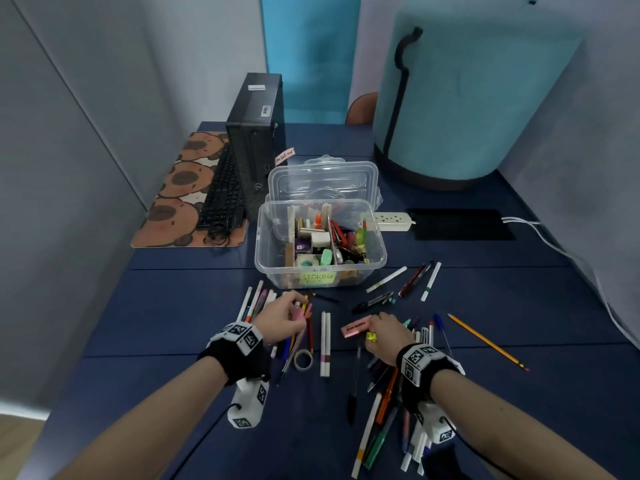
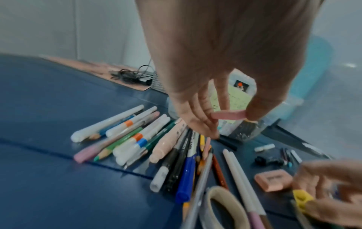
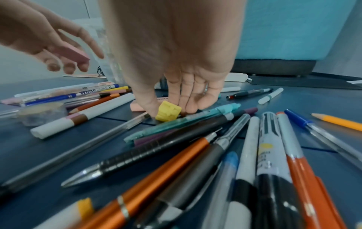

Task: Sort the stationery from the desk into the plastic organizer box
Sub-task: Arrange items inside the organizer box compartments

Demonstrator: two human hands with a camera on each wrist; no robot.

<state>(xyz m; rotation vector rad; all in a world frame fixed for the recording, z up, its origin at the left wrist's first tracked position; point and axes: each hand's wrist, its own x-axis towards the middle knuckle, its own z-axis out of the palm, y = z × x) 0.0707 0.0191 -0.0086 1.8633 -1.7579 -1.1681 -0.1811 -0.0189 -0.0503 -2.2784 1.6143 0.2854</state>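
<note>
A clear plastic organizer box (image 1: 320,275) labelled "STORAGE BOX" stands mid-desk, partly filled with small stationery. My left hand (image 1: 287,315) hovers above a pile of pens and pinches a small pink eraser (image 2: 229,115) (image 3: 72,53) between thumb and fingers. My right hand (image 1: 379,332) is low over the desk, its thumb and fingers closing on a small yellow eraser (image 3: 169,112) (image 2: 301,199) (image 1: 371,336). A larger pink eraser (image 1: 356,325) (image 2: 273,181) lies flat just left of the right hand. Pens, markers and pencils lie around both hands.
A roll of tape (image 1: 303,359) lies between the hands. The box lid (image 1: 322,181) leans behind the box. A black computer (image 1: 258,140) and keyboard (image 1: 223,192) stand far left, a power strip (image 1: 394,221) and a teal bag (image 1: 474,98) far right. A yellow pencil (image 1: 486,342) lies right.
</note>
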